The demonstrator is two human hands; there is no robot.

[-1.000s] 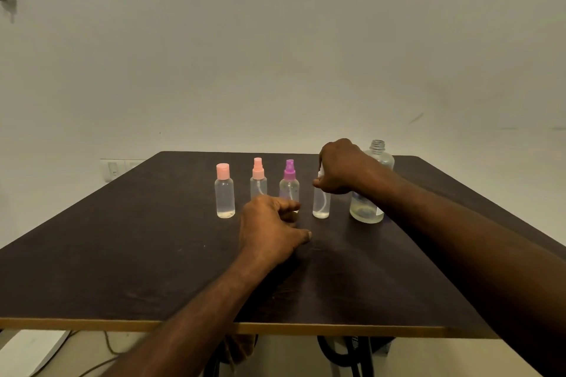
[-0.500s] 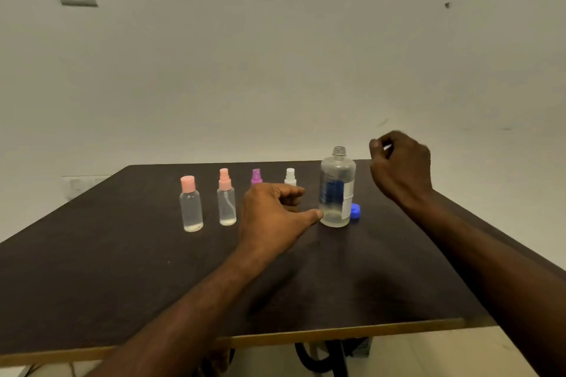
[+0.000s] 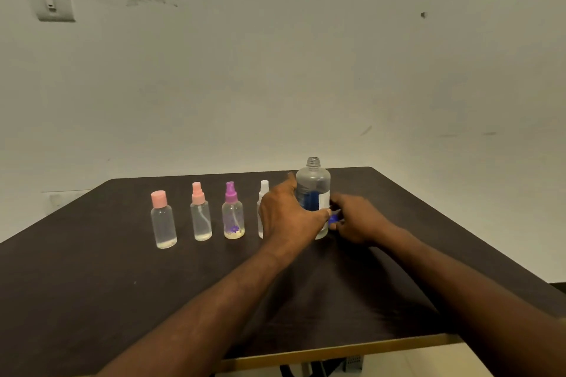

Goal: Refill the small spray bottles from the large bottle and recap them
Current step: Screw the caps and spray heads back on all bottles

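Observation:
The large clear bottle [image 3: 313, 184] with a blue label stands uncapped on the dark table [image 3: 92, 300]. My left hand [image 3: 288, 217] wraps its lower body from the left. My right hand [image 3: 358, 220] is low at the bottle's right side, fingers closed on the small blue cap [image 3: 334, 219]. Left of the large bottle stands a row of small capped bottles: one with a flat pink cap [image 3: 163, 220], a pink sprayer [image 3: 200, 214], a purple sprayer [image 3: 233, 214] and a white sprayer [image 3: 264, 188], the last partly hidden behind my left hand.
The table's front edge [image 3: 337, 349] is close to me and its right edge runs diagonally past my right arm. A pale wall with a switch plate [image 3: 53, 3] stands behind. Dark legs and cables show under the table.
My right hand left the white sprayer bottle, swung right and came down onto the blue cap. My left hand moved forward and took hold of the large bottle.

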